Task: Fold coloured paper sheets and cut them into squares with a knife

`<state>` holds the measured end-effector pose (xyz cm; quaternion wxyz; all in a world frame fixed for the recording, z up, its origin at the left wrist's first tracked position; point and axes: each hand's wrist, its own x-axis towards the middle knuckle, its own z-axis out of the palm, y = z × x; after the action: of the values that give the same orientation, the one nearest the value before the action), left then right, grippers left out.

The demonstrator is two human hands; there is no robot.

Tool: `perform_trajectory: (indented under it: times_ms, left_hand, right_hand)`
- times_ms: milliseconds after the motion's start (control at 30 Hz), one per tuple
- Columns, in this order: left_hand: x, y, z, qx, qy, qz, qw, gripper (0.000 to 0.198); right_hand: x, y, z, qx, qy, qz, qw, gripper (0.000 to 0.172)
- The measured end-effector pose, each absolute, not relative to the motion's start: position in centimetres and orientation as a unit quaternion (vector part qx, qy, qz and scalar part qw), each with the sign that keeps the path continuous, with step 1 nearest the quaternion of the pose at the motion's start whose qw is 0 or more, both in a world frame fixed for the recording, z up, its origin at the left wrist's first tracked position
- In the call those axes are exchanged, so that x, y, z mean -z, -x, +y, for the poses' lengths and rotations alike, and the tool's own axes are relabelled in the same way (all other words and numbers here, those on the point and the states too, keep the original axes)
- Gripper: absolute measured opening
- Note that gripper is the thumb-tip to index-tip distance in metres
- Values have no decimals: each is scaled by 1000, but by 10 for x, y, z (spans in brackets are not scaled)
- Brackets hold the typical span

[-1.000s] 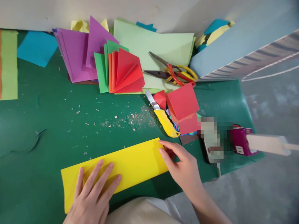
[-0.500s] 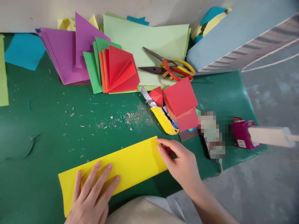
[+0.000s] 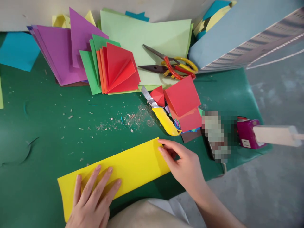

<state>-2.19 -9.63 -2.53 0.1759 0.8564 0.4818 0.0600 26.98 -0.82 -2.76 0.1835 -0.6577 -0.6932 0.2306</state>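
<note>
The left hand (image 3: 92, 201), fingers spread, rests on the yellow paper strip (image 3: 135, 164); the right hand's (image 3: 187, 164) fingers seemingly pinch its corner.

Head View, Angled Down

The single view is taken from the person's head, faced forward and steeply down over the green table (image 3: 47, 126). The left hand (image 3: 91, 199) and right hand (image 3: 184, 161) are framed close; the wall (image 3: 30, 14) is included along the top, the floor (image 3: 261, 186) at right.
</note>
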Motion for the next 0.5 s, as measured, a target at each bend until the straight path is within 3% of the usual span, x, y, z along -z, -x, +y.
perform_trajectory:
  times_ms: [500]
  left_hand:
    - [25, 22, -97, -58, -854, 483, 186, 66]
  right_hand:
    - [28, -271, -9, -273, 670, -664, 187, 18]
